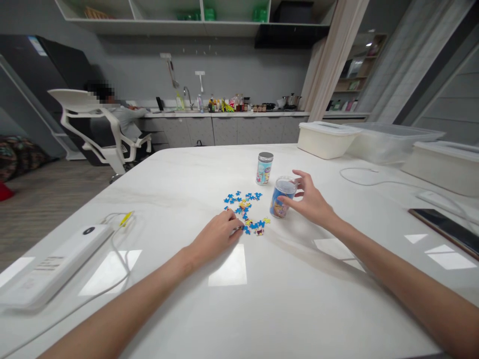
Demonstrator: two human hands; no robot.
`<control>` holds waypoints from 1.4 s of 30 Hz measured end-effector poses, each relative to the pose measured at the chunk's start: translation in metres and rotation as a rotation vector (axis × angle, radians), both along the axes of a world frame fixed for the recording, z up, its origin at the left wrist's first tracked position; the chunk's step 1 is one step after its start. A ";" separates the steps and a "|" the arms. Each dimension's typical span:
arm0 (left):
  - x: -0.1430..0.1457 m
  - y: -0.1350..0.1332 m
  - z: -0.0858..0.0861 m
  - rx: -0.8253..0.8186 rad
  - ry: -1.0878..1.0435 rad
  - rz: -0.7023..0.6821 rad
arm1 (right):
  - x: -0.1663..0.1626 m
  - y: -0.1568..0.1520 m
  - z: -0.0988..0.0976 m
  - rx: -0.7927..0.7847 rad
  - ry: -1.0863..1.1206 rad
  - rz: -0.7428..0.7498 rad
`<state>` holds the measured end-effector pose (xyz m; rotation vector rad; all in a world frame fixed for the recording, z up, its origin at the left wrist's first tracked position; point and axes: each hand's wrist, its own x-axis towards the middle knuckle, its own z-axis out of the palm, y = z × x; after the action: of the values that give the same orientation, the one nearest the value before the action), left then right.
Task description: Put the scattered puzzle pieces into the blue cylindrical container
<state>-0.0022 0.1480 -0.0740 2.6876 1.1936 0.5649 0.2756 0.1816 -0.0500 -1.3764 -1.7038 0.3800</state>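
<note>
Blue and yellow jigsaw puzzle pieces (258,225) lie loosely scattered on the white table. My left hand (219,230) rests at the near left side of them, its fingers curled down to the tabletop; whether a piece is between them is hidden. With thumb and fingers around its upper part, my right hand (309,199) grips a clear-topped jar (280,199) with a blue printed picture. That jar stands roughly upright, to the right of the pieces. Behind it is a second printed jar (264,170) with a silver lid, which neither hand touches.
A white power strip (56,264) with a cable lies at the left. On the right are a dark phone (445,229), a white cable and lidded bins (327,142). Beyond the table, a person (125,119) sits in a white-framed chair (71,107) near a kitchen counter (243,127).
</note>
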 end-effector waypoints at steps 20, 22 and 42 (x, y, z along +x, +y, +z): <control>0.010 -0.033 0.030 0.536 -0.425 -0.139 | -0.040 -0.049 0.002 0.411 -0.383 0.523; 0.012 -0.033 0.028 0.577 -0.352 -0.180 | -0.043 -0.051 0.002 0.412 -0.383 0.528; -0.013 0.010 -0.003 0.008 0.138 0.224 | 0.000 -0.001 -0.016 0.082 -0.113 -0.050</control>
<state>-0.0152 0.1578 -0.0768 2.6543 1.5451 0.4176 0.2753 0.1809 -0.0662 -1.4008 -1.7528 0.2053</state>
